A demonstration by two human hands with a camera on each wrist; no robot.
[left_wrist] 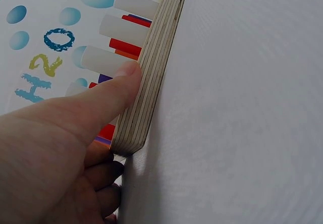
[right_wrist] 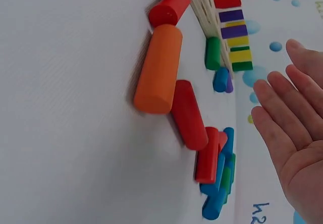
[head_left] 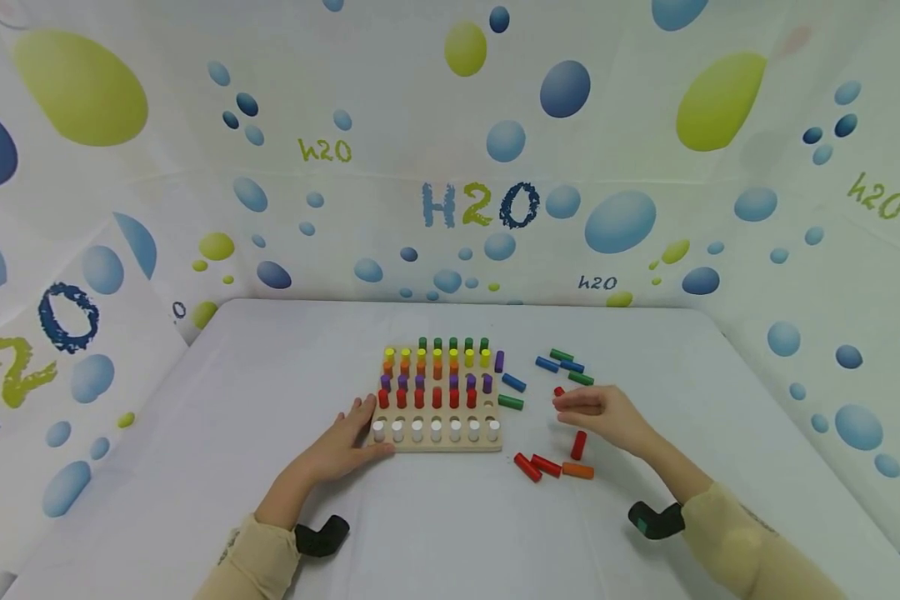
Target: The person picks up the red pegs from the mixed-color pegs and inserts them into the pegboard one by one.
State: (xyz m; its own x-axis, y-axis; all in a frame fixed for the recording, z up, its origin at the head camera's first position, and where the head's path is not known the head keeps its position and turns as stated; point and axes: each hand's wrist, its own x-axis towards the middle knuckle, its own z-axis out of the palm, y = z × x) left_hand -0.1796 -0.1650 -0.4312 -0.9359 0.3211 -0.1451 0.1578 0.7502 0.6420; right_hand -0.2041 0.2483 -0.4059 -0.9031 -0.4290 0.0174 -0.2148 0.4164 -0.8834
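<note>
A wooden pegboard (head_left: pixel 437 447) holds rows of upright coloured pegs. White pegs (head_left: pixel 436 431) line the front, with red, purple, orange, yellow and green rows behind; a bare hole (head_left: pixel 489 404) ends the red row at the right. My left hand (head_left: pixel 345 442) grips the board's front left corner, its thumb (left_wrist: pixel 113 95) against the layered front edge and its other fingers along the left side. To the right of the board, my right hand (head_left: pixel 603 414) hovers with fingers extended and nothing between them. A red peg (head_left: pixel 558 391) shows just beyond its fingertips.
Loose red pegs (head_left: pixel 546 465) and an orange peg (head_left: pixel 578 471) lie right of the board, toward the front. Behind them are blue pegs (head_left: pixel 547 364) and green pegs (head_left: pixel 562 354). A green peg (head_left: pixel 510 402) and a purple peg (head_left: pixel 499 361) lie by the board's right edge.
</note>
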